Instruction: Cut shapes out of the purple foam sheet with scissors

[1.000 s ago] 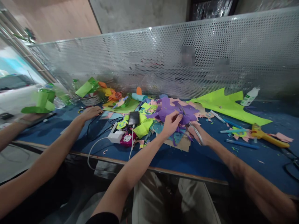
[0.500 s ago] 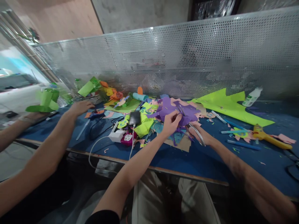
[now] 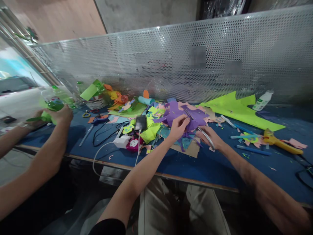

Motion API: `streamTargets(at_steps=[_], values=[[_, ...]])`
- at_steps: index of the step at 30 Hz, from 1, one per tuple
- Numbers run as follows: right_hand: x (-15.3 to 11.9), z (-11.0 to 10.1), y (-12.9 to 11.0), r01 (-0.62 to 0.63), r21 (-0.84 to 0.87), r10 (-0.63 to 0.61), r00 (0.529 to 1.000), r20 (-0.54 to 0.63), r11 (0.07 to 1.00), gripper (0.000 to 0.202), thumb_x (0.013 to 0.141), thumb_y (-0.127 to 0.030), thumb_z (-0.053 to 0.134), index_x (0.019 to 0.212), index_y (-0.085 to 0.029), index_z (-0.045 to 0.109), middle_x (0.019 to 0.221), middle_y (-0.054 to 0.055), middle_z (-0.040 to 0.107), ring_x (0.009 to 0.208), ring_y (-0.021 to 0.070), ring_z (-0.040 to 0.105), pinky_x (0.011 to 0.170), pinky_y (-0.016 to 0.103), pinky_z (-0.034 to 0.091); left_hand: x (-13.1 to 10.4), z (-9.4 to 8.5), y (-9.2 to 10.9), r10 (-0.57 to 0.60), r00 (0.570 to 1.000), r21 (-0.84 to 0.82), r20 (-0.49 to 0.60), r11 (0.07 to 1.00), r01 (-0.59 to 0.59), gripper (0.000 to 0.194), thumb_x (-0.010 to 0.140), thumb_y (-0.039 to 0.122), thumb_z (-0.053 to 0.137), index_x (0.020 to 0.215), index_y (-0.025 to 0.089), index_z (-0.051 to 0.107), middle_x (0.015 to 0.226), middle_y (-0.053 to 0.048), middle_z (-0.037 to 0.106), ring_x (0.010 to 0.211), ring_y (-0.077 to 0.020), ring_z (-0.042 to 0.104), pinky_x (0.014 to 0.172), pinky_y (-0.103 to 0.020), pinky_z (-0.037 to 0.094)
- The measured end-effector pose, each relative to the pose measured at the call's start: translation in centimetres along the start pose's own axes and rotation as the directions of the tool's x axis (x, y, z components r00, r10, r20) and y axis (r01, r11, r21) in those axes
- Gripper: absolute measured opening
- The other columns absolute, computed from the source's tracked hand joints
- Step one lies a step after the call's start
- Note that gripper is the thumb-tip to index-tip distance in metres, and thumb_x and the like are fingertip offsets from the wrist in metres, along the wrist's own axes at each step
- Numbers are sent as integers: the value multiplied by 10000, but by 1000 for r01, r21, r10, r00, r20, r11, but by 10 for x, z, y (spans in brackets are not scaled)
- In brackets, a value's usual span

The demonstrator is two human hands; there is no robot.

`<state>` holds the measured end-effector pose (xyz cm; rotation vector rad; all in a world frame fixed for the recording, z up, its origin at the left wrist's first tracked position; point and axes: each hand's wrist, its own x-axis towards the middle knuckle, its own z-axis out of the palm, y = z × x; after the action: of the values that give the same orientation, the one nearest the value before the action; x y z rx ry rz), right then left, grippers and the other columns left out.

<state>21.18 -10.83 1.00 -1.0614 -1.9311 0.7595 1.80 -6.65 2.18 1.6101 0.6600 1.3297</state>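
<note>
My right hand [image 3: 210,137] is closed around metal scissors [image 3: 207,138], whose handle loops show at the palm. Dark, thin blades seem to reach up over purple paper [image 3: 172,112], a jagged piece lying on a heap of scraps. Beside the blades, my left hand [image 3: 179,126] pinches purple paper between thumb and fingers; the exact edge it grips is hidden by the fingertips. Thin purple strips [image 3: 183,143] hang below the hands, over blue scraps and a piece of brown cardboard [image 3: 189,150].
A co-worker's hands [image 3: 60,114] hold a green plastic bottle [image 3: 55,103] at the left. A white charger [image 3: 121,141], magenta socket block [image 3: 133,144] and cables lie left of my arm. To the right are a yellow-green sheet [image 3: 227,106], white bottle [image 3: 263,100] and yellow glue gun [image 3: 281,143].
The co-worker's nearer hand has moved left from the table items onto the green bottle, uncovering a basket and small scissors. My own hands have barely moved.
</note>
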Motion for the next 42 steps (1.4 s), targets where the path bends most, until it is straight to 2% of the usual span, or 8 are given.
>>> streamTargets(at_steps=[7, 11, 20, 24, 28, 32, 35, 42], values=[[-1, -5, -6, 67, 53, -73, 989, 127, 996, 488, 902, -669, 365, 715, -236, 490, 600, 2, 507, 559, 160, 461, 527, 283, 394, -1, 1, -2, -1, 999, -25, -49, 1000, 0, 456, 908, 602, 651, 756, 192, 521, 576, 56, 418, 465, -79, 443, 468, -231, 360], [-2, -4, -5, 33, 49, -40, 990, 138, 998, 523, 892, -695, 339, 717, -232, 509, 611, 22, 534, 580, 177, 494, 540, 298, 421, -1, 1, -2, 21, 999, -6, -51, 1000, -21, 461, 917, 610, 638, 760, 192, 522, 580, 52, 418, 480, -82, 437, 474, -233, 346], [-2, -4, 4, 44, -14, -43, 995, 90, 999, 420, 935, -573, 421, 689, -235, 456, 566, -43, 429, 508, 122, 366, 481, 253, 312, -2, -3, 2, 84, 996, 133, 10, 987, -85, 458, 946, 592, 604, 761, 182, 523, 577, 50, 418, 507, -85, 408, 495, -232, 313], [-2, -2, 3, 67, 12, -67, 997, 27, 998, 413, 914, -576, 465, 682, -234, 463, 523, -49, 430, 465, 114, 362, 466, 255, 284, -2, -4, 2, 71, 997, 138, 14, 988, -72, 459, 956, 592, 586, 760, 182, 522, 586, 44, 435, 515, -88, 412, 497, -231, 318], [1, -7, 4, 52, -70, -52, 999, 1, 996, 463, 880, -597, 508, 605, -231, 438, 483, -50, 405, 440, 104, 354, 456, 252, 250, 0, -5, 0, 66, 998, 157, 19, 985, -68, 442, 958, 585, 583, 782, 181, 553, 597, 39, 436, 524, -94, 416, 501, -234, 329], [1, -20, 6, 14, -37, -11, 997, 71, 999, 435, 868, -650, 476, 762, -236, 551, 594, -26, 496, 502, 140, 445, 489, 271, 354, 1, -5, 0, 79, 996, 174, 42, 981, -85, 423, 961, 567, 584, 799, 175, 585, 621, 34, 420, 536, -93, 391, 512, -240, 336], [-2, -24, 7, 6, -14, -4, 987, 158, 1000, 425, 888, -660, 423, 878, -255, 553, 727, -2, 541, 609, 175, 517, 571, 302, 441, 2, -5, 2, 101, 993, 197, 59, 974, -111, 427, 964, 568, 574, 805, 172, 601, 639, 25, 419, 556, -98, 374, 521, -246, 323], [-4, -22, 6, 15, -58, -5, 986, 168, 998, 453, 888, -685, 369, 799, -261, 501, 673, -11, 502, 585, 173, 481, 581, 310, 445, 2, -7, 7, 153, 981, 285, 118, 941, -181, 471, 964, 576, 556, 765, 153, 612, 660, 8, 462, 610, -108, 370, 563, -254, 307]])
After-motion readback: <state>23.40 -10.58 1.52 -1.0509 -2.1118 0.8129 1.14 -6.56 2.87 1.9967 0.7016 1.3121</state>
